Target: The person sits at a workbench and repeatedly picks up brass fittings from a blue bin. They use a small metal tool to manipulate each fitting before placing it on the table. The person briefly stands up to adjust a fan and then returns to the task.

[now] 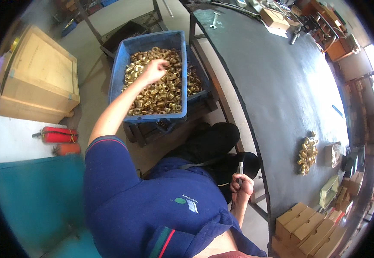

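Tool [240, 167] is in R hand [242, 185], near the edge of the dark bench [260, 77]: slim silvery-grey metal, thicker body w/ a narrower tip. Long axis runs near-vertical in view, tip toward the top, i.e. away from the wearer's chest; lower end hidden in the grip. R fingers clamped round its body. L hand [154, 71] is in the blue bin [152, 41], over brass fittings [157, 98] — fingers curled, can't tell if they're on one. Fittings: shiny, gold-coloured, short, some w/ open round ends, heaped w/ axes every which way. Smaller pile [308, 155] of similar pcs on bench — well apart from tool.
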Demonstrator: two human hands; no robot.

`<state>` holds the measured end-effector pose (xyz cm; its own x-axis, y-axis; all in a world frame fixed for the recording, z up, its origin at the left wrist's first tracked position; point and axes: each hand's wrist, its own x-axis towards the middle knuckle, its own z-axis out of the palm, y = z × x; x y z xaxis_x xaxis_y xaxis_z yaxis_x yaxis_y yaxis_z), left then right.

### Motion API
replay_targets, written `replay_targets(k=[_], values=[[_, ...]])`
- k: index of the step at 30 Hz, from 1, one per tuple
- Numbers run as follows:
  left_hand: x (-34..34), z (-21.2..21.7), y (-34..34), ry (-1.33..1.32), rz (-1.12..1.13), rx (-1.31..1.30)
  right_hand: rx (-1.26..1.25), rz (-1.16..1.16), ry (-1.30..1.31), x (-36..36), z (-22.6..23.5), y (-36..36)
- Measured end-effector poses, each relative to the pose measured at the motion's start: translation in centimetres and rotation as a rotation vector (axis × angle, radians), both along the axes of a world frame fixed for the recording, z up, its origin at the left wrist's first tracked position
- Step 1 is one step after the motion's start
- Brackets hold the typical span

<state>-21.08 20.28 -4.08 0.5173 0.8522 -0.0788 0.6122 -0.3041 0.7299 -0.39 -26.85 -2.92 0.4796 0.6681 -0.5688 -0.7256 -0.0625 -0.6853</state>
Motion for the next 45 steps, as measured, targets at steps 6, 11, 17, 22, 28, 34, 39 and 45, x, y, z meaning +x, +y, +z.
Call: replay_targets(k=[6, 11, 17, 22, 28, 34, 39, 45], values=[[-1.9, -2.8, 1.1, 0.577, 0.085, 0.127, 0.044, 0.085, -0.081, -1.5, 1.1, 2.4], [-0.6, -4.9, 2.1, 0.785, -0.104, 0.416, 0.041, 0.105, -0.088, -2.0, 1.4, 2.2], [-3.0, -5.5, 2.7, 0.505, -0.152, 0.135, 0.051, 0.050, -0.033, -2.0, 0.7, 0.3], [-3.2, -3.4, 0.8, 0.475, 0.014, -0.235, 0.001, 0.041, -0.019, -1.5, 0.2, 0.0], [-4.9, -5.0, 1.2, 0.312, 0.050, -0.282, 0.063, 0.042, -0.044, -1.4, 0.6, 0.8], [-3.4, -1.1, -1.0, 0.487, -0.101, 0.082, 0.016, 0.051, -0.026, -1.4, 0.7, 0.7], [1.4, 3.9, -5.7, -0.358, -0.183, -0.407, -0.077, 0.231, -0.261, -0.9, 2.2, 1.2], [10.7, 6.2, -19.7, -0.575, -0.544, -0.991, 0.151, 0.297, -0.601, -1.7, 4.0, 2.9]])
